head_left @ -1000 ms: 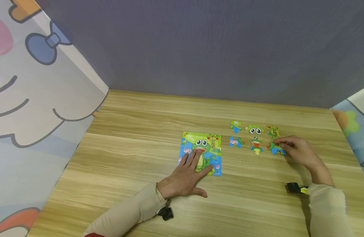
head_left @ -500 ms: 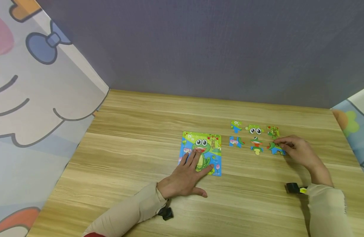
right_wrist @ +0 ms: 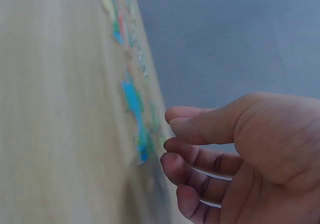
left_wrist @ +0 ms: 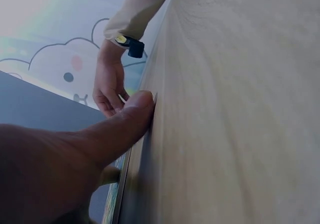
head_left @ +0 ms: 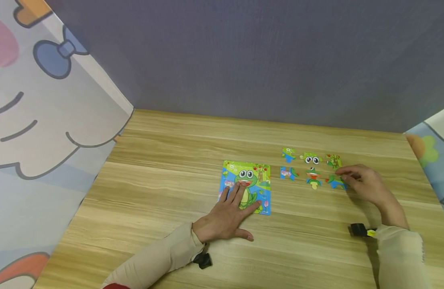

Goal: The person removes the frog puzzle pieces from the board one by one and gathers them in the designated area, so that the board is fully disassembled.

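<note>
My left hand (head_left: 225, 218) lies with spread fingers on a square frog picture puzzle board (head_left: 263, 186), covering its lower left part. To the right, several loose frog puzzle pieces sit in two rows. My right hand (head_left: 368, 184) is at the lower right piece (head_left: 336, 182), which is blue and green. In the right wrist view, the thumb and index finger of the right hand (right_wrist: 240, 154) nearly meet, with nothing seen between them. They look apart from the blue piece (right_wrist: 132, 99). The other fingers are loosely curled.
The back row has a flower piece (head_left: 288, 154), an eyes piece (head_left: 311, 158) and a tree piece (head_left: 334, 161). In front are a pink-and-blue piece (head_left: 288, 173) and a mouth piece (head_left: 313, 178). A grey panel (head_left: 258, 60) borders the wooden table (head_left: 164, 172) at the back.
My right fingertips have shifted very slightly to the right over the lower right piece. The left hand, the board and the other pieces stay in place.
</note>
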Action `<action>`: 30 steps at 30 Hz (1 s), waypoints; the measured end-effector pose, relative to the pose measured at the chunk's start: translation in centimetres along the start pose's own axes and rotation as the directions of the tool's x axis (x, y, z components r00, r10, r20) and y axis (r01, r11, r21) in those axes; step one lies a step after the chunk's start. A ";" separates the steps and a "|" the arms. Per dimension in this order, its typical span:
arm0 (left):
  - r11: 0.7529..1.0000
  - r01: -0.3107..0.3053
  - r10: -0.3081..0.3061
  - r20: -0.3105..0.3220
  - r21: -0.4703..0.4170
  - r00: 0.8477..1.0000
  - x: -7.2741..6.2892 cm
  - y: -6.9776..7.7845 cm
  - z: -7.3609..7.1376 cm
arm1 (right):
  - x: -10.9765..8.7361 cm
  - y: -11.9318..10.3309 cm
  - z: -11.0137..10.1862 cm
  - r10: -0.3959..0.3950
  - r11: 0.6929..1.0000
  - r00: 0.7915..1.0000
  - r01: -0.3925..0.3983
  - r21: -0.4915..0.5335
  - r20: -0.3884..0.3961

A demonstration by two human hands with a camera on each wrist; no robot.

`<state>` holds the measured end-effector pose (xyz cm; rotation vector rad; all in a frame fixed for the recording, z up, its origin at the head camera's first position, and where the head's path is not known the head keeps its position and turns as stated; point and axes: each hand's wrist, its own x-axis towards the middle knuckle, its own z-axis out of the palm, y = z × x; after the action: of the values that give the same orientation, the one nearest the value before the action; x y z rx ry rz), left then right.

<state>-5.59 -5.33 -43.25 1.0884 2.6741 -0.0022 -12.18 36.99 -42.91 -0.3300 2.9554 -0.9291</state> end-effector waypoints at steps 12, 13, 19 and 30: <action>0.994 -0.028 0.009 -0.168 -0.109 0.986 0.4 -1.0 -0.5 | 0.0 -5.0 0.1 -0.143 0.990 0.989 0.142 -0.028 -0.041; 0.990 -0.018 -0.005 -0.164 -0.136 0.986 0.3 -1.1 -0.7 | 0.1 -5.7 0.4 -0.169 0.985 0.984 0.167 -0.037 -0.051; 0.959 0.012 -0.063 -0.173 -0.282 0.983 -0.2 -2.0 -1.6 | 0.3 -9.1 2.5 -0.262 0.965 0.964 0.262 -0.007 -0.053; 0.946 -0.070 0.027 -0.139 -0.316 0.990 -3.0 -4.2 -1.7 | 0.7 -13.6 7.1 -0.218 0.971 0.976 0.214 0.102 0.022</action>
<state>-6.80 -10.20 -41.34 1.0788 2.6337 0.5148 -9.60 21.97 -40.98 -0.6674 2.8723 -1.0755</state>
